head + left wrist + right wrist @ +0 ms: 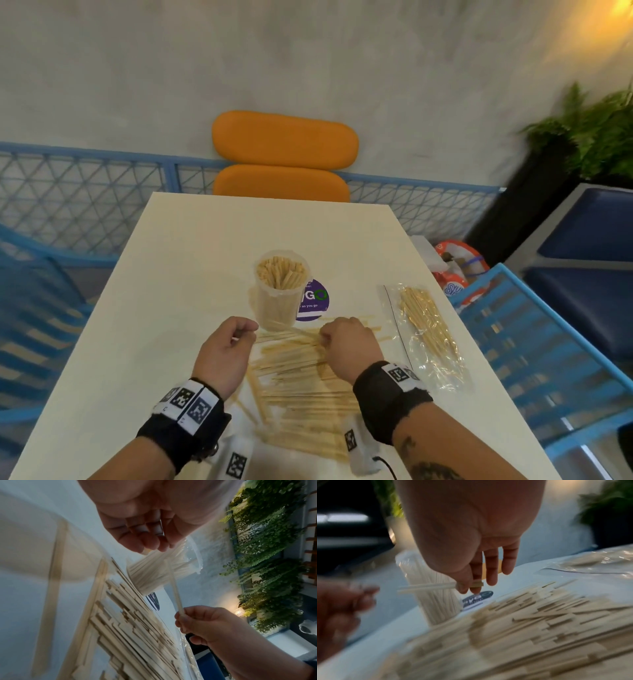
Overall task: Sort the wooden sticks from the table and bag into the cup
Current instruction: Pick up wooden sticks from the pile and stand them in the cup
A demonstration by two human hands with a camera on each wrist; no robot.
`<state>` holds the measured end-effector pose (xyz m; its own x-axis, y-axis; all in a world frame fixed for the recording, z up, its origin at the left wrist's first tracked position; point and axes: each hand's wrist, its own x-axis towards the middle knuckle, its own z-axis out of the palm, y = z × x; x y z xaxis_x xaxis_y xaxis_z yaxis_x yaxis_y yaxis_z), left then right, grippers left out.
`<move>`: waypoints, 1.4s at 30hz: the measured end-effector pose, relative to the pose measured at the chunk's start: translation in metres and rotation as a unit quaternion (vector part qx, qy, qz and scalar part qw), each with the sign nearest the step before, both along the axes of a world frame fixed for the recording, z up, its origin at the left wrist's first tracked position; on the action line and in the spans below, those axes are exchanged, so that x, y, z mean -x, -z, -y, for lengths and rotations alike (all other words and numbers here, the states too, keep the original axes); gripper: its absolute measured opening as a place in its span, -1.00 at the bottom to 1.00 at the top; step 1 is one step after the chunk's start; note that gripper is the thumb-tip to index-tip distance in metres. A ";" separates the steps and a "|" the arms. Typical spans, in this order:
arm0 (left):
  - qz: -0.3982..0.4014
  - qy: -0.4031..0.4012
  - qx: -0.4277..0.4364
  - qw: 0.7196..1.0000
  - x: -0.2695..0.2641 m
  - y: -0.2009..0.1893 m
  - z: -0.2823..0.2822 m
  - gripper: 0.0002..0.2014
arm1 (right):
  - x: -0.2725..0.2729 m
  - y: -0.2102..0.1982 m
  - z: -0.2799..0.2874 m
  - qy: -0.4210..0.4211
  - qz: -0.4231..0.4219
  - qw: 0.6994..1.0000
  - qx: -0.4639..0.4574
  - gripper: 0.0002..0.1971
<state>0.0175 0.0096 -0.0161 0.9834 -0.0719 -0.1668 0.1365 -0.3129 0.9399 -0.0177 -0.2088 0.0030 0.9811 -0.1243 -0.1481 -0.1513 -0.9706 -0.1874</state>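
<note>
A clear plastic cup (277,305) packed with upright wooden sticks stands mid-table. In front of it lies a wide pile of loose sticks (301,383). My right hand (323,337) hovers over the pile's far edge and pinches a thin stick (426,587) between thumb and fingers, pointing it leftward at the cup's foot (433,601). My left hand (251,329) is just left of the cup with its fingers curled into the palm (150,534); no stick shows plainly in it. A clear bag (428,335) holding more sticks lies flat at the right.
A purple round sticker (313,301) sits on the white table (191,246) beside the cup. An orange chair (284,154) stands beyond the far edge, blue chairs (534,346) flank both sides, and a plant (596,137) stands at the far right.
</note>
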 end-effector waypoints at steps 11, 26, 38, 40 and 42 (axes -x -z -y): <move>-0.165 0.075 0.264 0.947 0.031 -0.006 0.042 -0.67 | 0.044 -0.004 -0.046 0.078 0.031 0.935 -0.346 -0.87; -0.205 -0.105 0.304 0.924 0.012 0.020 0.020 -0.75 | -0.008 0.020 -0.008 -0.063 -0.047 0.991 0.110 -0.72; -0.214 -0.066 0.316 0.922 0.017 0.002 0.027 -0.72 | 0.014 -0.024 0.011 0.089 -0.019 0.986 -0.136 -0.81; -0.217 -0.033 0.319 0.922 0.024 -0.005 0.037 -0.71 | 0.023 -0.033 0.009 0.136 -0.008 0.957 -0.258 -0.80; -0.214 0.012 0.318 0.924 0.033 -0.012 0.048 -0.71 | 0.031 -0.039 -0.001 0.166 -0.008 0.923 -0.346 -0.82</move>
